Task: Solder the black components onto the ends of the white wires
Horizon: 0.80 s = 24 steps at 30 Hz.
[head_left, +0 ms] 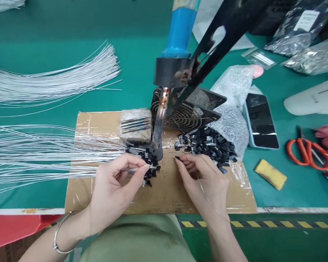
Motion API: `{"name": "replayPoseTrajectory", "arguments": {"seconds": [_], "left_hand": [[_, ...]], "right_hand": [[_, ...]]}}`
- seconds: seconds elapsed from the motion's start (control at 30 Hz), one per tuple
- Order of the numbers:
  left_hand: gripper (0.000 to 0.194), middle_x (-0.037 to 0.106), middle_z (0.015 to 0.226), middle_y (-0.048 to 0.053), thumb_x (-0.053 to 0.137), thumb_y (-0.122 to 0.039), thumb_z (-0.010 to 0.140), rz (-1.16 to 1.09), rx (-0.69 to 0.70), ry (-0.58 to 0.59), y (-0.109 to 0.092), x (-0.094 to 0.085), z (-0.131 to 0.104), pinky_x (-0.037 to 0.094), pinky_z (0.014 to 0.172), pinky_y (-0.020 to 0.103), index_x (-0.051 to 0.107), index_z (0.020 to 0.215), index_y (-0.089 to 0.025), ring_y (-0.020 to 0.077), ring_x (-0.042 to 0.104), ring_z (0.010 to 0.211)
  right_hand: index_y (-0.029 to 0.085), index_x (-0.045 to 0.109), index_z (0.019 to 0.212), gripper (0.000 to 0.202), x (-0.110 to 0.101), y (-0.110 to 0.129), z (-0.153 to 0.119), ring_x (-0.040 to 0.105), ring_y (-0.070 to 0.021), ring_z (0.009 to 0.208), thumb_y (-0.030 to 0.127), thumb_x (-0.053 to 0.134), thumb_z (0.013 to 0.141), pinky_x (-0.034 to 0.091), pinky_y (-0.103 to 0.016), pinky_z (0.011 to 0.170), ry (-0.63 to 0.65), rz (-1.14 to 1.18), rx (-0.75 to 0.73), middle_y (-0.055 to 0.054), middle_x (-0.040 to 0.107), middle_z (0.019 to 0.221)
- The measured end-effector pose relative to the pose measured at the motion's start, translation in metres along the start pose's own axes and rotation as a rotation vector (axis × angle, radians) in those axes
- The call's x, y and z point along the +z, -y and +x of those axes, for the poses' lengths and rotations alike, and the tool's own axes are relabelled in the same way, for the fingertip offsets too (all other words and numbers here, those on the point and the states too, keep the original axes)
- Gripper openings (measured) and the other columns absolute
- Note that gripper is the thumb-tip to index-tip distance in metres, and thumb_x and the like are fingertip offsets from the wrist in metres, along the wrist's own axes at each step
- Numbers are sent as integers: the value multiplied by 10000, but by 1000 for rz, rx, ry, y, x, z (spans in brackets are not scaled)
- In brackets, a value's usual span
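My left hand (120, 182) pinches the end of a white wire, over a bundle of white wires (87, 156) tipped with black connectors (150, 160). Between finger and thumb of my right hand (203, 176) is a small black connector (177, 157); a thin strand of wire runs across that palm. Just behind the right hand lies a pile of loose black connectors (213, 143). A soldering iron (160, 116) in a black clamp points down between the hands, its tip above the cardboard (164, 196).
A fan (184, 118) stands behind the iron, beside a pad (136, 135) with metal rods. Another wire bundle (71, 82) lies back left. To the right are bubble wrap (231, 109), a phone (262, 122), a yellow sponge (270, 174) and orange-handled scissors (307, 154).
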<state>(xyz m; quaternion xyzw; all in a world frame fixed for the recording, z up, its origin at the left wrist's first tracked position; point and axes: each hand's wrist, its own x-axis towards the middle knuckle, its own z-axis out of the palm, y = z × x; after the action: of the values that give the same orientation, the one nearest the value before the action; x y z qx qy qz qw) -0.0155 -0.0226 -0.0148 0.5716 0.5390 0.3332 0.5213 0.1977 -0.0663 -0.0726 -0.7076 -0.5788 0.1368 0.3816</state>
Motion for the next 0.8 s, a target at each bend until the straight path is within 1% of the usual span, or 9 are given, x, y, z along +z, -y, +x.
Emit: {"name": "replayPoseTrajectory", "arguments": {"seconds": [0.03,0.1,0.17,0.2,0.3,0.4,0.53,0.7,0.8], "left_hand": [[78,745,776,-6,738,-185,940,2,0,0,0,0,0,429,550,209,783,884,-216,103,576,626],[76,743,771,-9,743,-184,937,6,-3,3,0,-1,0,422,544,210,780,879,-217,100,568,616],[75,740,769,-7,741,-182,940,13,-9,13,0,-2,1,421,544,216,778,884,-215,103,567,612],[75,738,767,-4,738,-181,941,17,-10,18,-1,-2,1,420,544,221,776,885,-212,106,570,613],[85,729,752,6,727,-185,945,30,-12,29,-2,-2,2,411,532,231,769,873,-198,111,565,599],[96,727,740,9,724,-164,938,23,-5,19,-5,-2,3,419,541,226,762,853,-188,115,576,613],[107,740,741,-9,726,-141,940,-18,-24,31,-7,-3,3,436,565,202,755,855,-199,103,605,631],[138,806,885,12,721,-127,943,-119,-53,91,-9,-4,4,518,691,198,750,833,-205,122,704,771],[145,809,925,22,728,-129,939,-149,-65,111,-10,-4,5,514,694,198,750,816,-202,120,707,783]], "right_hand": [[220,737,897,103,0,1,-1,682,-158,665,280,710,976,581,-286,618,-4,56,46,-27,743,819],[225,742,931,73,0,4,-4,733,-161,701,294,750,952,613,-280,658,6,200,190,-33,779,870],[230,746,965,108,0,9,-6,773,-176,736,314,798,921,642,-289,704,12,366,330,-34,797,869],[231,752,972,129,0,12,-6,780,-183,737,322,817,907,653,-296,715,9,443,373,-33,799,850],[235,799,967,123,-1,21,-4,771,-183,708,309,847,881,669,-300,691,21,608,407,-34,803,825],[253,850,976,105,-2,31,-1,753,-178,661,271,855,873,673,-299,637,84,714,420,-30,806,803],[283,879,975,117,-1,46,1,718,-167,602,256,859,864,648,-292,574,165,846,504,-21,792,757],[304,887,948,124,2,57,1,670,-131,585,236,859,849,607,-255,557,230,980,569,-2,756,732],[309,888,936,125,5,57,0,650,-109,574,231,866,841,579,-223,541,255,1052,577,3,750,738]]}}
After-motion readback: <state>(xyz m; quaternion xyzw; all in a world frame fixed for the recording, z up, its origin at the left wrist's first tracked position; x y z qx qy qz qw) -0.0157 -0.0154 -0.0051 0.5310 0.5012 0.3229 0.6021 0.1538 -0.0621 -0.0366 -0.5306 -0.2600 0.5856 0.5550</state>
